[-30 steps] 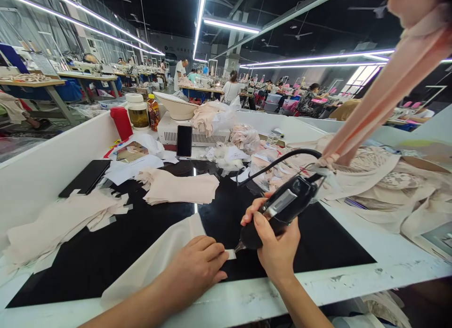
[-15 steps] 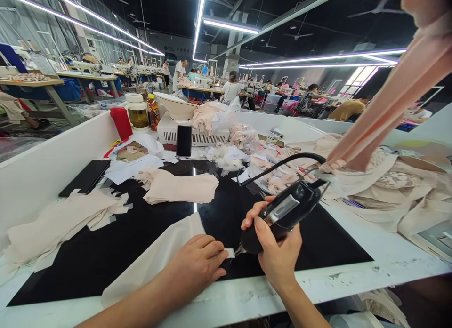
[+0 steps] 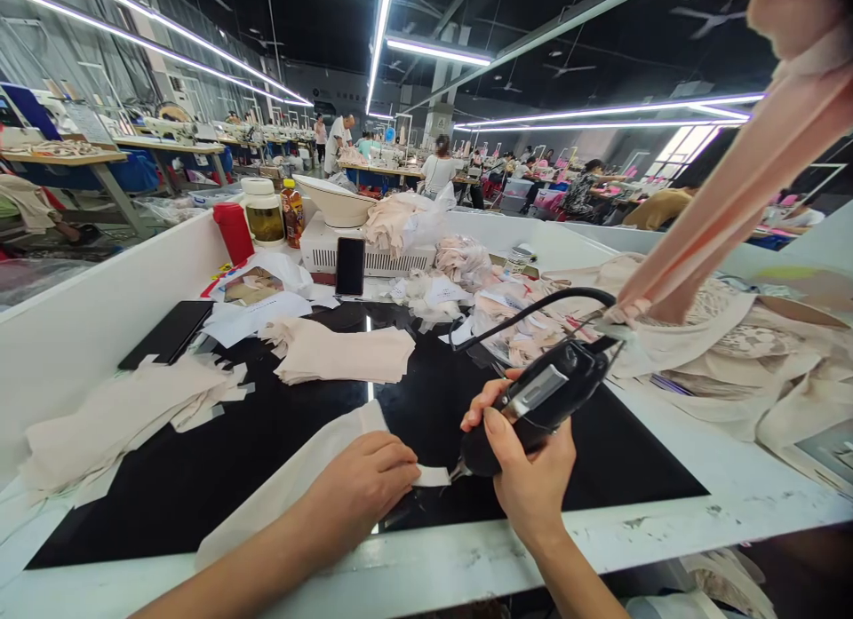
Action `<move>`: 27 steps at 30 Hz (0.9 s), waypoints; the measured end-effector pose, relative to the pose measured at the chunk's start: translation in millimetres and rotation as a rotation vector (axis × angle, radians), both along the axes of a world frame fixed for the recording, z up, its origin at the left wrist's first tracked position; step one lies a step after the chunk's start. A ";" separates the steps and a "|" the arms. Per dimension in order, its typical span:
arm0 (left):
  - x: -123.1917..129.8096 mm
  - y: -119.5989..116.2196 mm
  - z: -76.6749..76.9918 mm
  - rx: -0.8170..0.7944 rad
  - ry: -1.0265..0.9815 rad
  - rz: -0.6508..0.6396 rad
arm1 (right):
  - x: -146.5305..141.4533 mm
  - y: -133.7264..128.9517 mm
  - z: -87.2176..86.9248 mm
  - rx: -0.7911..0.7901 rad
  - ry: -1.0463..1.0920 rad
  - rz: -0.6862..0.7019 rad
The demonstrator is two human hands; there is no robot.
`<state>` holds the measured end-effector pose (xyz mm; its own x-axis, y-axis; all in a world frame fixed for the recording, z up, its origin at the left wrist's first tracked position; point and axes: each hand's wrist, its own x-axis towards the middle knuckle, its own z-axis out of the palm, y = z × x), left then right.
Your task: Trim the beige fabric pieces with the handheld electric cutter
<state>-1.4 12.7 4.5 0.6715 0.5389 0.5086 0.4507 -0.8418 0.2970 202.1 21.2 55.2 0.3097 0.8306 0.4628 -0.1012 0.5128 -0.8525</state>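
Observation:
My left hand (image 3: 370, 477) lies on a long cream fabric piece (image 3: 293, 477) on the black mat, its fingers pressed together over it. A narrow white strip (image 3: 434, 476) sticks out to the right from under the fingertips; whether it belongs to the fabric piece is hidden. My right hand (image 3: 533, 477) is wrapped round a black handheld power tool (image 3: 537, 397) with a silver plate on its side. The tool tilts down to the left, and its thin metal tip meets or nearly meets the strip's right end. A pink cloth band (image 3: 726, 202) runs up from its rear.
Stacks of cream fabric pieces (image 3: 343, 353) lie at the mat's back and left side (image 3: 126, 424). A phone (image 3: 350, 265) leans on a white box (image 3: 393, 259). Fabric heaps (image 3: 733, 361) cover the right. White side walls (image 3: 120, 273) enclose the table; people work at tables behind.
My left hand has slid slightly left, and more of the white strip shows. The tool tip stays at the strip's right end. The view has shifted a little.

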 end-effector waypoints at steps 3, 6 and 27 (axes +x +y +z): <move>-0.5 0.8 2.2 -0.021 0.004 0.001 | 2.0 0.3 0.2 -0.008 0.004 -0.004; -0.7 0.9 2.6 -0.027 0.008 0.012 | 2.9 0.3 -0.1 -0.004 0.009 0.000; -2.9 -2.3 -4.0 0.031 0.052 0.012 | 2.1 -0.2 -0.1 0.005 -0.004 -0.005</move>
